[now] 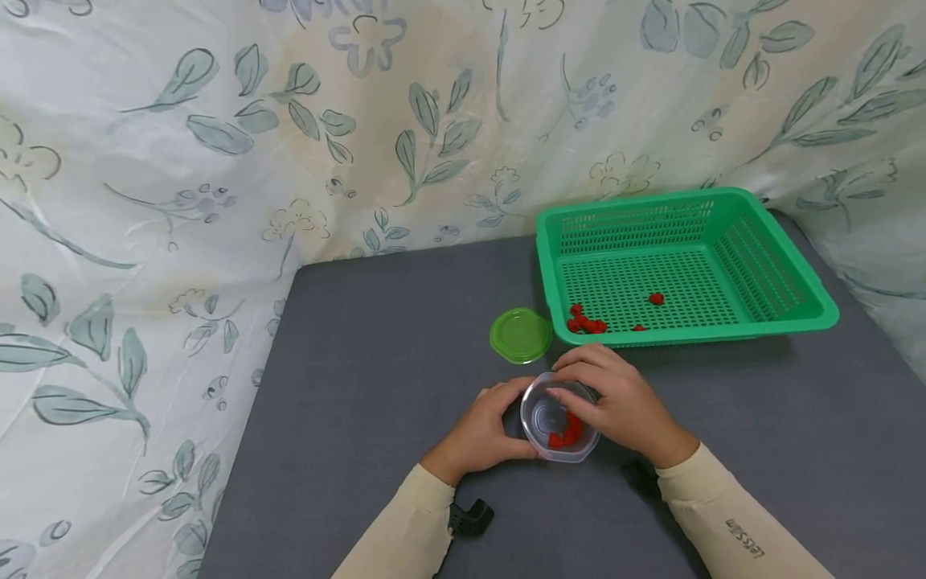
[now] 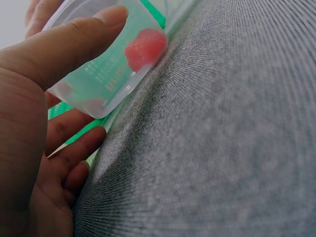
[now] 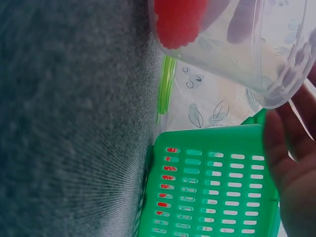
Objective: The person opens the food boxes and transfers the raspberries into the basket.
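A clear plastic cup holds several raspberries on its near side. My left hand grips the cup from the left, thumb toward the near side and fingers round the far side; in the left wrist view its thumb lies along the cup wall. On the opposite side, my right hand holds the rim, its thumb reaching over the opening and its other fingers at the far edge. One raspberry shows through the cup wall in the right wrist view.
A green slotted basket stands at the back right, with several raspberries in its near left corner and a few others apart. Left of it lies a round green lid. A grey cloth covers the table; a floral curtain hangs behind.
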The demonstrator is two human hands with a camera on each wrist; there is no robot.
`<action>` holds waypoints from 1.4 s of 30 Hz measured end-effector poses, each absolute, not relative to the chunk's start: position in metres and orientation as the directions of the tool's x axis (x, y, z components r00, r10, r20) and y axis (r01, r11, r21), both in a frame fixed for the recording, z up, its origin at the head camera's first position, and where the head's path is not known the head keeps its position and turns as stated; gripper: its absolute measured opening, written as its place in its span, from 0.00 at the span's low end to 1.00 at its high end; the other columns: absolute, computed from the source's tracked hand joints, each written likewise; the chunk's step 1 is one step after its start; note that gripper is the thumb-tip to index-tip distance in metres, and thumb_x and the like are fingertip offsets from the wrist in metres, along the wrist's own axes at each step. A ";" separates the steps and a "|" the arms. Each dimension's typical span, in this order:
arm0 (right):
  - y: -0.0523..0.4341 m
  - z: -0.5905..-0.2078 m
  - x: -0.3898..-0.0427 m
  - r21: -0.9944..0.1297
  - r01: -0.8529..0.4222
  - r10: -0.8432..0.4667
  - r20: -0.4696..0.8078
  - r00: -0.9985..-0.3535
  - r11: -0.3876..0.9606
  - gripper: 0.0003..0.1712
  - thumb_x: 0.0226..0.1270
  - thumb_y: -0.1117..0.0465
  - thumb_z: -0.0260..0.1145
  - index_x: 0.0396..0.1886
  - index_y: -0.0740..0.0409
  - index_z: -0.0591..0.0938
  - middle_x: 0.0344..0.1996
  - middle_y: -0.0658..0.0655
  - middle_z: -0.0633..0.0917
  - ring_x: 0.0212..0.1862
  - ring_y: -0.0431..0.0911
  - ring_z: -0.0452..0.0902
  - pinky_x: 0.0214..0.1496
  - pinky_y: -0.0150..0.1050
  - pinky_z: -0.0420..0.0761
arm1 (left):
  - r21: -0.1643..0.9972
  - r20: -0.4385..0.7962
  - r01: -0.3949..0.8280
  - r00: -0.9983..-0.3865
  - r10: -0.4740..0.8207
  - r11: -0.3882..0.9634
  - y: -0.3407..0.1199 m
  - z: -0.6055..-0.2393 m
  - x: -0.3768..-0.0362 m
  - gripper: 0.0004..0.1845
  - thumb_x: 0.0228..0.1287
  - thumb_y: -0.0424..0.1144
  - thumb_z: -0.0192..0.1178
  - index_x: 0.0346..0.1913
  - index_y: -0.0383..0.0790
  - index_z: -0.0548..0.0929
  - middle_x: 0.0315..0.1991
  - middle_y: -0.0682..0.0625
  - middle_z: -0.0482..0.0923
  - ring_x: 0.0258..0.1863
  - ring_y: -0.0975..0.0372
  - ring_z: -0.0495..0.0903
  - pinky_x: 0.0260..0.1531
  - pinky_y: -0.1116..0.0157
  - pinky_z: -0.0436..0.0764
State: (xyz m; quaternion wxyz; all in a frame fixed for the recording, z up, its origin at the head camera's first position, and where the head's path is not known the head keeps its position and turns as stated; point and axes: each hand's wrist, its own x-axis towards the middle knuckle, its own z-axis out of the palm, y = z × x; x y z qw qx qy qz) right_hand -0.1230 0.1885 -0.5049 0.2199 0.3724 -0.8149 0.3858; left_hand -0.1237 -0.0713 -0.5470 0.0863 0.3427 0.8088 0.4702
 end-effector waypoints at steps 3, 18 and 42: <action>0.188 -0.507 -0.123 -0.469 -0.751 -0.506 0.556 -0.660 0.465 0.14 0.61 0.62 0.86 0.45 0.51 0.92 0.54 0.51 0.86 0.57 0.48 0.79 0.55 0.44 0.82 | 0.816 0.182 0.475 -0.752 0.634 0.330 -0.071 -0.547 -0.124 0.50 0.58 0.44 0.85 0.82 0.52 0.71 0.73 0.58 0.75 0.69 0.63 0.74 0.70 0.47 0.66; 0.186 -0.507 -0.117 -0.359 -0.609 -0.542 0.280 -0.793 0.707 0.12 0.59 0.59 0.88 0.38 0.52 0.91 0.57 0.59 0.84 0.55 0.57 0.80 0.54 0.57 0.84 | 0.836 0.151 0.429 -0.780 0.607 0.343 -0.072 -0.546 -0.122 0.50 0.57 0.39 0.85 0.82 0.50 0.71 0.74 0.57 0.75 0.71 0.64 0.72 0.72 0.47 0.64; 0.183 -0.499 -0.108 -0.308 -0.579 -0.555 0.171 -0.814 0.755 0.16 0.60 0.52 0.88 0.36 0.47 0.86 0.56 0.60 0.83 0.55 0.59 0.79 0.50 0.62 0.82 | 0.818 0.163 0.459 -0.763 0.625 0.347 -0.072 -0.545 -0.123 0.50 0.55 0.41 0.87 0.81 0.49 0.73 0.72 0.55 0.77 0.70 0.63 0.73 0.71 0.48 0.66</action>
